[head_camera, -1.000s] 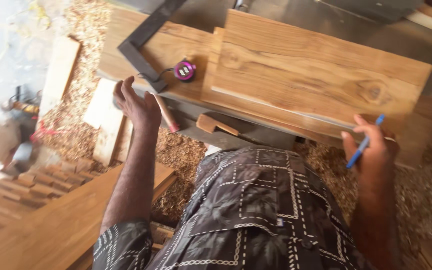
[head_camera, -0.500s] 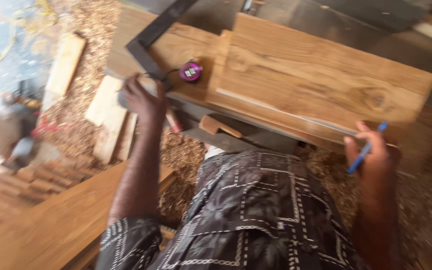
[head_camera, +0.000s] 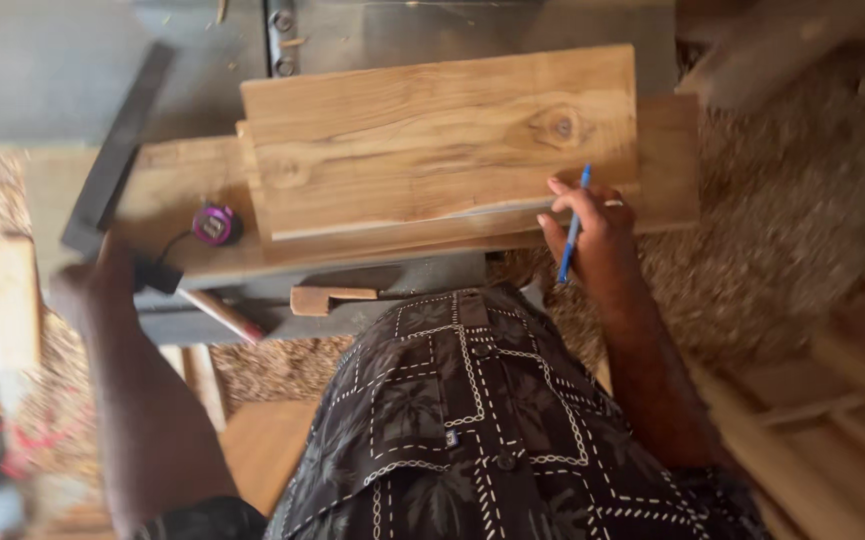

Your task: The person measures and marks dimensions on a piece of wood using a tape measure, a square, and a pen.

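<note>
My right hand point(head_camera: 592, 235) grips a blue pen point(head_camera: 572, 225) and rests at the near edge of a light wooden board point(head_camera: 432, 140) with a knot in it. That board lies on a longer plank point(head_camera: 672, 160) across a grey metal machine table point(head_camera: 52, 80). My left hand point(head_camera: 92, 290), blurred, is at the near end of a dark metal square point(head_camera: 117, 150) that lies over the plank's left end. Whether it grips the square is not clear. A purple tape measure point(head_camera: 215, 224) sits on the plank just right of my left hand.
A small wood block point(head_camera: 332, 298) and a wooden handle point(head_camera: 222, 315) lie under the plank's front edge. Wood shavings point(head_camera: 782, 220) cover the floor. Stacked planks point(head_camera: 832, 420) lie at the lower right, and more boards point(head_camera: 12, 300) at the left.
My left hand has moved up from open air to the near end of the metal square. My right hand with the pen has come to the board's near edge. The view swung.
</note>
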